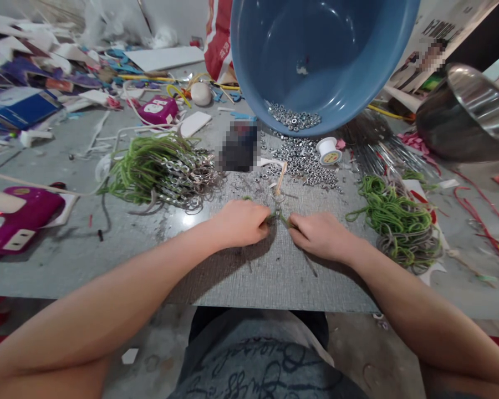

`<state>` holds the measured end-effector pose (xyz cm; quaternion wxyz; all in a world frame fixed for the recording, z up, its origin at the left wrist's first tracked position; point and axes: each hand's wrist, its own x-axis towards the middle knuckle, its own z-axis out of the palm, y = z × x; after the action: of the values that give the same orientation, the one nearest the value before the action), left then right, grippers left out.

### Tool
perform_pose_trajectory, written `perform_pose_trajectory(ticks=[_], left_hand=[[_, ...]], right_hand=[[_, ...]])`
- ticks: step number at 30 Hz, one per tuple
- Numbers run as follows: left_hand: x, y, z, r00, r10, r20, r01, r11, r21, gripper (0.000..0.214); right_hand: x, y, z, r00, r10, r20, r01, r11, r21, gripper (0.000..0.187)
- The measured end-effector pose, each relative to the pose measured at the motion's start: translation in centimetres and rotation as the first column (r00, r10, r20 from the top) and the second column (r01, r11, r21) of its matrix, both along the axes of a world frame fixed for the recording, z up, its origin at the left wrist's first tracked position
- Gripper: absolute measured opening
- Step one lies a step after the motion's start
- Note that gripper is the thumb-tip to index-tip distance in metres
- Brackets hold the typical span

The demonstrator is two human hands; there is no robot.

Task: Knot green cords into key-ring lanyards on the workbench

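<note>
Between my two hands runs a short stretch of green cord [283, 220], with a small metal piece on it near the middle. My left hand [245, 221] is closed in a fist on the cord's left part. My right hand [316, 235] pinches the cord on the other side, and a grey end hangs out below it. Just beyond stands a small upright wooden stick [281, 178] on the table. Left of my hands lies a bundle of green cords with metal rings [162, 172]. A pile of green and grey cords [399, 221] lies to the right.
A tilted blue basin [249, 66] with metal nuts [295, 117] stands at the back; more loose nuts [311, 160] lie before it. Nearby are a white thread spool [329, 152], a steel bowl [436, 122], purple power sockets [158, 110] and scraps [166, 58] at back left.
</note>
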<state>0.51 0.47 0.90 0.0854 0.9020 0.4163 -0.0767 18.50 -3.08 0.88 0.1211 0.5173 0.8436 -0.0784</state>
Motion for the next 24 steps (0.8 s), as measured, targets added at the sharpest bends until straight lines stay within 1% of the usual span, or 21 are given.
perform_pose_trajectory(ticks=[4, 6, 8, 9, 12, 15, 19, 24], left_hand=[[-0.1, -0.3, -0.8, 0.994, 0.074, 0.077, -0.077, 0.996, 0.038, 0.026], [0.0, -0.5, -1.1, 0.988, 0.109, 0.109, -0.115, 0.992, 0.046, 0.032], [0.1, -0.6, -1.2, 0.985, 0.131, 0.114, -0.137, 0.989, 0.047, 0.033], [0.1, -0.6, -1.3, 0.984, 0.138, 0.109, -0.144, 0.989, 0.047, 0.033], [0.2, -0.6, -1.3, 0.985, 0.148, 0.086, -0.153, 0.987, 0.051, 0.030], [0.2, -0.5, -1.2, 0.988, 0.141, 0.070, -0.145, 0.988, 0.061, 0.029], [0.2, -0.2, -0.8, 0.994, 0.101, 0.040, -0.103, 0.994, 0.047, 0.028], [0.1, -0.2, -0.3, 0.999, 0.045, -0.005, -0.045, 0.999, 0.030, 0.025]], right_hand=[[0.0, -0.1, -0.4, 0.991, -0.115, -0.064, 0.118, 0.992, 0.045, 0.024], [0.0, -0.2, -0.6, 0.980, -0.170, -0.099, 0.176, 0.983, 0.056, 0.033], [-0.1, -0.1, -0.8, 0.970, -0.212, -0.120, 0.219, 0.974, 0.057, 0.040], [-0.2, -0.1, -0.8, 0.965, -0.231, -0.122, 0.239, 0.969, 0.057, 0.039], [-0.5, 0.1, -0.8, 0.958, -0.269, -0.104, 0.275, 0.960, 0.055, 0.029], [-0.6, 0.1, -0.6, 0.968, -0.245, -0.061, 0.248, 0.968, 0.042, 0.026], [-0.5, 0.1, -0.2, 0.982, -0.191, -0.008, 0.191, 0.981, 0.018, 0.025], [-0.4, 0.2, 0.1, 0.992, -0.124, 0.013, 0.124, 0.992, 0.013, 0.025]])
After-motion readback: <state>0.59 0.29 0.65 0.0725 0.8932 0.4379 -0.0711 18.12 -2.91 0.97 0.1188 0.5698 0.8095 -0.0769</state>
